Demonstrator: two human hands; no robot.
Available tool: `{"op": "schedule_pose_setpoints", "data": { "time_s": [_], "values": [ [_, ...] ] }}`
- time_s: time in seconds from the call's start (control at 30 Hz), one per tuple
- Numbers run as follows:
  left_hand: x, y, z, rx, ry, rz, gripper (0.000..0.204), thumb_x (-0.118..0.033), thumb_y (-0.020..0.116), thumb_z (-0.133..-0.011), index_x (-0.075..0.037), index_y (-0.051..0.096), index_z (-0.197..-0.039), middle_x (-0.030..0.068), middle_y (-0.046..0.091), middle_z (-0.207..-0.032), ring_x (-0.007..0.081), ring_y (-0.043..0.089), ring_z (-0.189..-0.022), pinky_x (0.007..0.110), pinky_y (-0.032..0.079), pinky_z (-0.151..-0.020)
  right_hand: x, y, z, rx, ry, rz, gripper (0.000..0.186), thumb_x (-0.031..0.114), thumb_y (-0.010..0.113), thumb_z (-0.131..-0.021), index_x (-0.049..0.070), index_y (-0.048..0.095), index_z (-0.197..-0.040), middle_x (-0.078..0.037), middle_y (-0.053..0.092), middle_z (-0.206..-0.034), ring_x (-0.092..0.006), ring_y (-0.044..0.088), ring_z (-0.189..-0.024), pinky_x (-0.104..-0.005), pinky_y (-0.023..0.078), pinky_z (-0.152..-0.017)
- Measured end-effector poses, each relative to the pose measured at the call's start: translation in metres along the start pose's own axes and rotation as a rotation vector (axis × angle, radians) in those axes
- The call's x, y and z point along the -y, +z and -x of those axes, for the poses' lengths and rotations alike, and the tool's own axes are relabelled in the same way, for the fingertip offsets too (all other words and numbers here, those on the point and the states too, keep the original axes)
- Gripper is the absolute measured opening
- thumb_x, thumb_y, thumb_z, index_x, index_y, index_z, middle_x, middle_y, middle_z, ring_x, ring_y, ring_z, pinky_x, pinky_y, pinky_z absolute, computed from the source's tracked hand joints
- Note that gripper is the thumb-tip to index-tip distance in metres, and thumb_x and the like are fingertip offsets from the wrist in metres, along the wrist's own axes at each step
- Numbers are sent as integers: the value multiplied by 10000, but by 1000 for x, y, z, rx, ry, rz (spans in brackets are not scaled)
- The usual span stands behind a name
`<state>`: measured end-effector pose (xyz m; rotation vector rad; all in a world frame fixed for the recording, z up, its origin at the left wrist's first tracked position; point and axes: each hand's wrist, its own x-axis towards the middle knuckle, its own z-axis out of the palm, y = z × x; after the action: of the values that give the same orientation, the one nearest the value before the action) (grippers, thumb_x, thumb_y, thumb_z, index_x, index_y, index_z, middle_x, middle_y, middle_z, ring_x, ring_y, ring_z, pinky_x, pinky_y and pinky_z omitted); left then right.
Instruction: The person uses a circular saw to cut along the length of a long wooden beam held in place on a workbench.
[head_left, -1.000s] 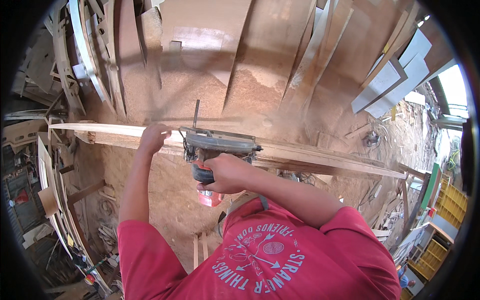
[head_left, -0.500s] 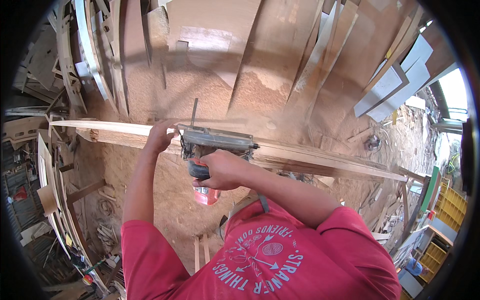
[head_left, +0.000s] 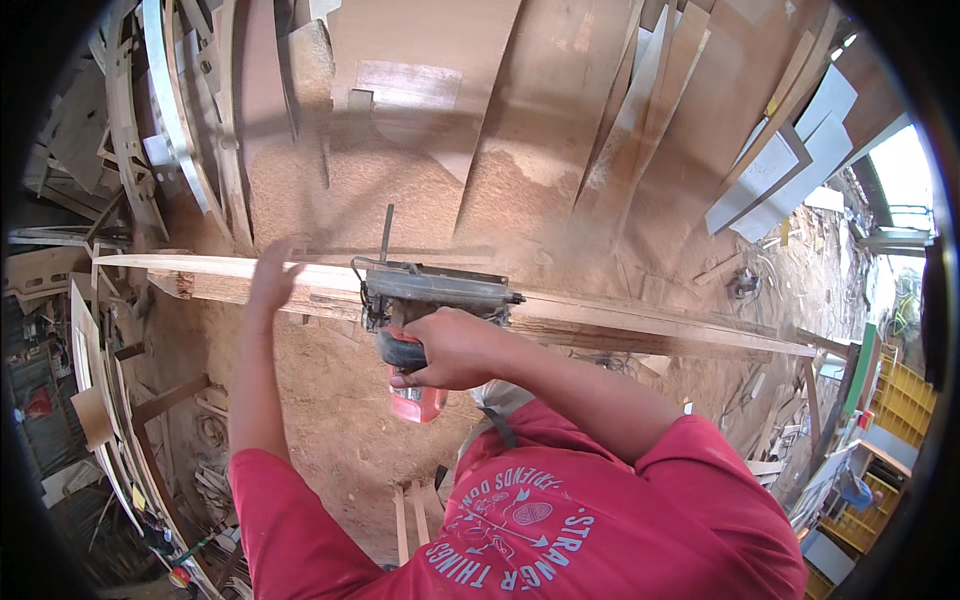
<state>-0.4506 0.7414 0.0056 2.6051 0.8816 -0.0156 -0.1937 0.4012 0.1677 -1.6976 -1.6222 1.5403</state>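
Note:
My right hand (head_left: 440, 350) grips the handle of a black and red cordless power saw (head_left: 440, 292) with a red battery (head_left: 418, 403) below and a metal rod standing out from its far side. The saw sits across a long, pale wooden beam (head_left: 650, 325) that runs from left to right. My left hand (head_left: 276, 275), slightly blurred, is at a thin light strip (head_left: 180, 264) along the beam, left of the saw, with its fingers apart; whether it touches the strip I cannot tell.
Large leaning plywood sheets (head_left: 420, 60) fill the far side. Curved boards (head_left: 185, 120) stand at the left. Sawdust covers the floor (head_left: 310, 380), with offcuts and cables at right. Yellow shelving (head_left: 900, 400) and a small blue figure, probably a person (head_left: 858, 490), are at the lower right.
My left hand has moved left along the strip, away from the saw, and its fingers have spread. The saw in my right hand stays at about the same place on the beam.

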Motion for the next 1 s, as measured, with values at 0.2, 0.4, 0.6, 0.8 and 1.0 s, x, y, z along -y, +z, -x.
{"op": "schedule_pose_setpoints", "data": {
  "time_s": [0.2, 0.4, 0.6, 0.8, 1.0],
  "values": [
    [88, -47, -8, 9, -98, -177, 503, -324, 829, -922, -60, 715, -1335, 213, 682, -1412, 421, 592, -1358, 502, 454, -1167, 10, -4, 2, -25, -32, 14, 731, 552, 777, -907, -5, 679, -1371, -285, 747, -1121, -480, 707, -1067, -504, 561, -957],
    [85, -57, -6, 146, -264, -84, 426, -420, 843, -904, -81, 798, -1159, 190, 772, -1192, 402, 691, -1182, 495, 530, -1029, 20, 0, -15, -75, 57, -50, 516, 487, 845, -873, 14, 692, -1011, -245, 733, -967, -465, 699, -952, -518, 537, -834],
    [79, -63, -9, 145, -257, -78, 358, -399, 823, -917, -111, 786, -1127, 141, 762, -1206, 357, 667, -1205, 486, 520, -1028, 22, 10, -32, -65, 79, -14, 538, 512, 838, -873, 32, 708, -1077, -236, 741, -984, -465, 703, -967, -512, 546, -864],
    [87, -64, -7, 122, -186, -100, 362, -401, 828, -903, -100, 782, -1097, 133, 763, -1153, 364, 669, -1170, 493, 519, -1015, 36, 12, -52, -78, 78, 2, 561, 532, 831, -873, 41, 720, -1119, -229, 748, -988, -463, 708, -969, -510, 552, -884],
    [94, -59, -5, 72, -133, -92, 346, -379, 837, -892, -102, 785, -1091, 128, 768, -1131, 355, 669, -1165, 482, 517, -1017, 48, 13, -71, -89, 71, -5, 564, 544, 826, -878, 35, 719, -1095, -218, 746, -968, -451, 706, -941, -504, 553, -864]
  ]
}}
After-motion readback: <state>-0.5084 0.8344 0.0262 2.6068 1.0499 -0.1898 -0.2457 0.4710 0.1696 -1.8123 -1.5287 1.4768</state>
